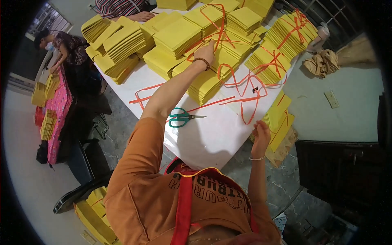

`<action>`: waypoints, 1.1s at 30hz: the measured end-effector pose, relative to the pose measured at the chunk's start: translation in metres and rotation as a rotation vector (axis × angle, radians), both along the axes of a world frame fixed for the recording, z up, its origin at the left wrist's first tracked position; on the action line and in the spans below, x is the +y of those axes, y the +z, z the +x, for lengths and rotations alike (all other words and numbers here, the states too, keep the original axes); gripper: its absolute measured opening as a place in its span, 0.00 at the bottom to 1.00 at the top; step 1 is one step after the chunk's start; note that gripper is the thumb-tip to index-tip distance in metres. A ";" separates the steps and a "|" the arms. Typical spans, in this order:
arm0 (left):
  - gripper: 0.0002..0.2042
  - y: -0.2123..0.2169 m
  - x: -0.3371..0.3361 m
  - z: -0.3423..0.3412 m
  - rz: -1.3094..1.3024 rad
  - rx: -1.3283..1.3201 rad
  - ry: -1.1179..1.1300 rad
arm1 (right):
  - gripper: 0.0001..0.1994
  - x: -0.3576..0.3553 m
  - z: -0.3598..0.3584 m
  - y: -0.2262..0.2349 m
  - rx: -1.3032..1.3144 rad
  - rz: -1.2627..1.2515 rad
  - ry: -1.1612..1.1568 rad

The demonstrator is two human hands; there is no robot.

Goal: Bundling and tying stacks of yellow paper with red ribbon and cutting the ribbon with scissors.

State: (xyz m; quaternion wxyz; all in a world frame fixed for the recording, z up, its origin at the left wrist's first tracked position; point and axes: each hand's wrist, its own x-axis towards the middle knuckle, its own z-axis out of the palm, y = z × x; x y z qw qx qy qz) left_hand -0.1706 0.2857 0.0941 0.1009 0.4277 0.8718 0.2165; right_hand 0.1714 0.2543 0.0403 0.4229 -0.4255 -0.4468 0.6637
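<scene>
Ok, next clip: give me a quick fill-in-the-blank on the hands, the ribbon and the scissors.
1. The left hand reaches onto stacks of ____ paper envelopes.
2. The loose ribbon on the white table is ____.
3. The scissors have ____ handles.
4. The right hand is at the table's ____ edge.

Missing: yellow; orange; green; right

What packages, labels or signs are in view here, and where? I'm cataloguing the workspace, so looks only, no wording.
Yellow flat packets: rectangular, stacked in many piles across the white table's far half; the left hand reaches onto them.
Tied bundles: yellow stacks bound with orange ribbon, far right of the table.
Yellow bundle: off the table's right edge, beside the right hand.
Yellow stacks: by a pink cloth, far left.
No signs or screens show.
</scene>
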 end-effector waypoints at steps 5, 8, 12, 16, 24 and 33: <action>0.11 -0.005 -0.066 0.110 0.442 -0.249 -0.704 | 0.19 -0.038 0.007 0.021 0.300 -0.373 0.214; 0.11 -0.015 -0.136 0.179 0.367 -0.553 -1.162 | 0.25 -0.053 -0.003 0.031 0.613 -0.626 0.421; 0.10 -0.041 -0.202 0.208 0.154 -0.893 -1.181 | 0.26 -0.035 -0.003 0.027 0.476 -0.484 0.329; 0.07 -0.071 -0.214 0.215 0.040 -0.845 -0.993 | 0.23 0.032 0.013 0.056 0.347 -0.269 0.288; 0.11 -0.073 -0.158 0.227 0.455 -0.652 -0.708 | 0.19 0.127 0.018 0.194 0.225 0.384 0.289; 0.17 -0.099 -0.125 0.231 0.368 -0.730 -0.426 | 0.14 0.218 -0.060 0.142 -0.470 0.507 0.165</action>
